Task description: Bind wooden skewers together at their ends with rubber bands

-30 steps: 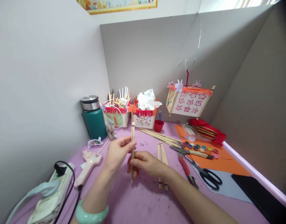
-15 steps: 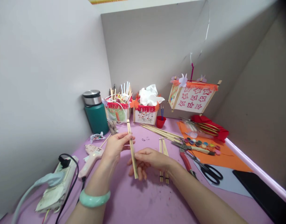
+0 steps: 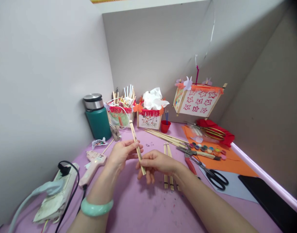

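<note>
Between thumb and fingers, my left hand [image 3: 119, 154], with a green bangle on its wrist, holds narrow bamboo sticks [image 3: 133, 132] laid together lengthwise. A dark band wraps their upper end, and they tilt with that end away from me. My right hand [image 3: 160, 163] pinches the sticks near the lower end with thumb and forefinger, its other fingers loosely curled below. Beside and partly under my right wrist, more banded bamboo sticks [image 3: 165, 179] lie on the purple table [image 3: 134, 207]. My forearm hides part of them.
Left are a glue gun [image 3: 93, 166], power strip [image 3: 56, 191] and green bottle [image 3: 98, 121]. Loose bamboo strips [image 3: 166, 137], decorated boxes [image 3: 149, 119] and a red cup [image 3: 165, 127] stand behind. Right lie scissors [image 3: 216, 179], pliers [image 3: 191, 165] and paints [image 3: 204, 148]; a lantern [image 3: 199, 102] hangs above.
The held sticks have tilted so that their lower end sits higher and slightly farther right. My right hand has shifted slightly right, still at that end.
</note>
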The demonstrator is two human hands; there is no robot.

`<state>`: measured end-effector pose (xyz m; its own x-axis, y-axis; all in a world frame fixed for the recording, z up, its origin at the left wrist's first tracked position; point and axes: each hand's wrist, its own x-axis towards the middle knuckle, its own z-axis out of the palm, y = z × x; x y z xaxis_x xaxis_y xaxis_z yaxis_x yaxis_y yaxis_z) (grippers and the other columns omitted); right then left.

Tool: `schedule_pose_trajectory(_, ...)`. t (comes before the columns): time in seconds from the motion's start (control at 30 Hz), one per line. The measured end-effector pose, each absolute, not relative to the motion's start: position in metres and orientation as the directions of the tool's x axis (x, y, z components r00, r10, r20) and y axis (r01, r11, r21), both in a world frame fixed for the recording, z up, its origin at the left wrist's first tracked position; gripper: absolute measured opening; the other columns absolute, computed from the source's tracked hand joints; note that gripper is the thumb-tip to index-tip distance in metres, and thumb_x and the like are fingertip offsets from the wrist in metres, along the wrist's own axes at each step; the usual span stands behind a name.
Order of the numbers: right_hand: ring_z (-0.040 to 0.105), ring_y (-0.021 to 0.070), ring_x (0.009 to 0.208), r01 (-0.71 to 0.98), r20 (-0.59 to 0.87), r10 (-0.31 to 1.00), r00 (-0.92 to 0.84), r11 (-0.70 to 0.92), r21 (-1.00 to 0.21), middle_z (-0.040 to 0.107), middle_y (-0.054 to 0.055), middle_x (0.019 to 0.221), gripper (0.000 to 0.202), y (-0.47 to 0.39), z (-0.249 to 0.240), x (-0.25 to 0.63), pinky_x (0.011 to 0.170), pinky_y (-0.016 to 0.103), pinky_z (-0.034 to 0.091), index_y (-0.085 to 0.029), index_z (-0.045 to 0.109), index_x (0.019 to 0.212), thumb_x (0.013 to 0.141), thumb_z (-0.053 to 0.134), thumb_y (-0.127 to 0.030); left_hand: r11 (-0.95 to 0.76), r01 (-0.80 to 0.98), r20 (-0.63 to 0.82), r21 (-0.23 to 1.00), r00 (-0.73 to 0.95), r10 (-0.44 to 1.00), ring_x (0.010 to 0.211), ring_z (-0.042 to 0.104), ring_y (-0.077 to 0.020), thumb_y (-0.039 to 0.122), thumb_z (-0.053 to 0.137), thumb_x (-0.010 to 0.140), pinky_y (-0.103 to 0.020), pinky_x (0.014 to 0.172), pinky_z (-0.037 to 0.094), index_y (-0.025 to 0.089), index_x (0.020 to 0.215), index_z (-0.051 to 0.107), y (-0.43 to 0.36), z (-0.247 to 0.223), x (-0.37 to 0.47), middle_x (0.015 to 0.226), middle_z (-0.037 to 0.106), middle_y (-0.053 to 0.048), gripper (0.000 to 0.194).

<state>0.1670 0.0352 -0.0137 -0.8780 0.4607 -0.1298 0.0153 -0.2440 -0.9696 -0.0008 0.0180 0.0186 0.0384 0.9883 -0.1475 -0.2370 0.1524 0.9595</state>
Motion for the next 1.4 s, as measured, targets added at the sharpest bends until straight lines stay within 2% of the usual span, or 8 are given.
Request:
schedule_pose_trajectory(0.23,0.066,0.0154,0.058,-0.016,-0.138,0.404,-0.904,-0.354,-0.935,0.069,0.014,0.089,0.038,0.039,-0.014,0.172,0.046,0.022,0.05,-0.008,0.06,0.1,0.084,0.051,-0.042,0.131,-0.3,-0.144,0.945,-0.02,0.989,0.073,0.066,-0.0195,0.022,0.072,0.068,-0.026,0.059,0.054,0.009,0.085,0.065,0.023,0.015,-0.005,0.081,0.068,-0.012,0.023)
schedule_pose_trajectory(0.37,0.066,0.0136,0.058,-0.059,-0.089,0.442,-0.893,-0.31,-0.949,0.069,0.012,0.088,0.033,0.04,-0.015,0.173,0.047,0.02,0.05,-0.009,0.06,0.101,0.081,0.058,-0.035,0.092,-0.32,-0.122,0.943,-0.075,0.99,0.073,0.066,-0.0193,0.021,0.071,0.068,-0.026,0.059,0.054,0.008,0.085,0.064,0.024,0.016,-0.005,0.082,0.067,-0.012,0.021)
schedule_pose_trajectory(0.6,0.064,0.0123,0.052,-0.048,-0.084,0.529,-0.844,-0.231,-0.972,0.069,0.009,0.079,0.031,0.039,-0.012,0.172,0.044,0.021,0.049,-0.01,0.061,0.095,0.078,0.06,-0.037,0.019,-0.311,-0.057,0.95,-0.115,0.992,0.073,0.065,-0.0195,0.024,0.071,0.068,-0.025,0.057,0.053,0.007,0.09,0.063,0.025,0.015,-0.003,0.081,0.068,-0.012,0.029)
schedule_pose_trajectory(0.8,0.062,0.0103,0.053,0.042,-0.035,0.708,-0.705,-0.007,-0.999,0.068,0.006,0.083,0.02,0.038,-0.009,0.167,0.046,0.019,0.047,-0.014,0.062,0.088,0.079,0.057,-0.031,-0.201,-0.233,0.174,0.952,-0.132,0.976,0.082,0.064,-0.0213,0.032,0.068,0.073,-0.028,0.065,0.054,0.009,0.094,0.063,0.021,0.018,-0.001,0.086,0.068,-0.01,0.032)
schedule_pose_trajectory(0.97,0.06,0.0097,0.053,0.193,0.181,0.846,-0.501,0.313,-0.93,0.066,0.0,0.069,0.017,0.037,-0.013,0.16,0.05,0.019,0.044,-0.017,0.066,0.084,0.081,0.051,-0.024,-0.33,-0.102,0.325,0.938,-0.066,0.943,0.083,0.064,-0.0228,0.032,0.064,0.078,-0.035,0.075,0.054,0.01,0.099,0.063,0.015,0.023,0.001,0.088,0.068,-0.011,0.03)
schedule_pose_trajectory(1.07,0.058,0.0096,0.05,0.32,0.307,0.85,-0.428,0.46,-0.828,0.061,-0.003,0.055,0.017,0.035,-0.014,0.16,0.054,0.02,0.041,-0.019,0.068,0.082,0.082,0.052,-0.023,-0.336,-0.1,0.336,0.937,-0.018,0.942,0.089,0.064,-0.0244,0.032,0.061,0.08,-0.038,0.08,0.052,0.01,0.104,0.061,0.014,0.024,0.001,0.095,0.067,-0.012,0.032)
schedule_pose_trajectory(1.17,0.056,0.0093,0.052,0.397,0.39,0.824,-0.411,0.547,-0.737,0.061,-0.003,0.057,0.014,0.033,-0.012,0.16,0.056,0.02,0.038,-0.02,0.066,0.075,0.082,0.054,-0.024,-0.32,-0.153,0.322,0.935,-0.014,0.947,0.096,0.061,-0.0259,0.032,0.058,0.082,-0.04,0.084,0.05,0.011,0.112,0.057,0.016,0.023,0.002,0.102,0.066,-0.013,0.036)
schedule_pose_trajectory(1.4,0.05,0.0087,0.055,0.448,0.467,0.806,-0.364,0.591,-0.671,0.059,-0.004,0.061,0.011,0.029,-0.012,0.157,0.055,0.02,0.033,-0.018,0.06,0.069,0.075,0.065,-0.025,-0.237,-0.326,0.24,0.915,-0.031,0.97,0.098,0.061,-0.0271,0.031,0.058,0.082,-0.042,0.089,0.046,0.008,0.116,0.052,0.02,0.02,0.0,0.105,0.064,-0.016,0.041)
